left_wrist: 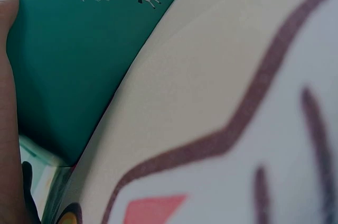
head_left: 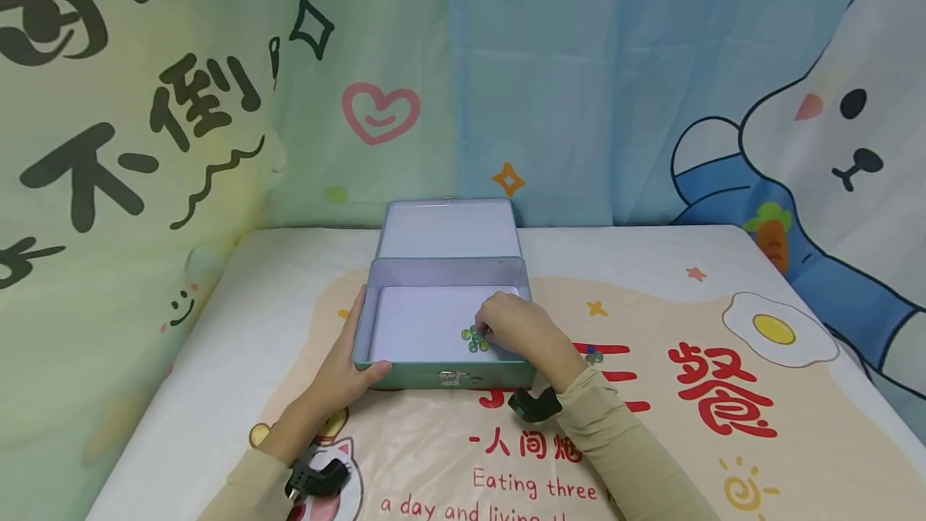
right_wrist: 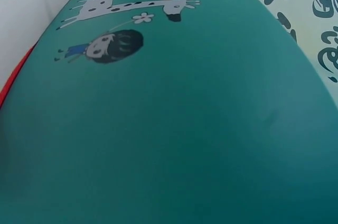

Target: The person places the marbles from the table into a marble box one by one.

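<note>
A green tin box (head_left: pixel 369 320) with a pale lining stands with its hinged lid (head_left: pixel 448 229) raised at the back. My left hand (head_left: pixel 346 360) holds the box's near left corner, fingers along the left side and thumb on the front wall. Inside, towards the near right, lies a small cluster of green and yellowish glass marbles (head_left: pixel 475 340). My right hand (head_left: pixel 517 328) reaches over the right wall with bent fingers pointing down at these marbles. Its fingertips are mostly hidden, so whether they pinch a marble is unclear. The right wrist view shows only the green box front (right_wrist: pixel 174 129).
A few more glass marbles (head_left: pixel 594 355), blue and greenish, lie on the table right of the box, close to my right forearm. A printed cloth (head_left: pixel 651 441) covers the table. Printed curtains (head_left: pixel 535 87) hang behind and on the left.
</note>
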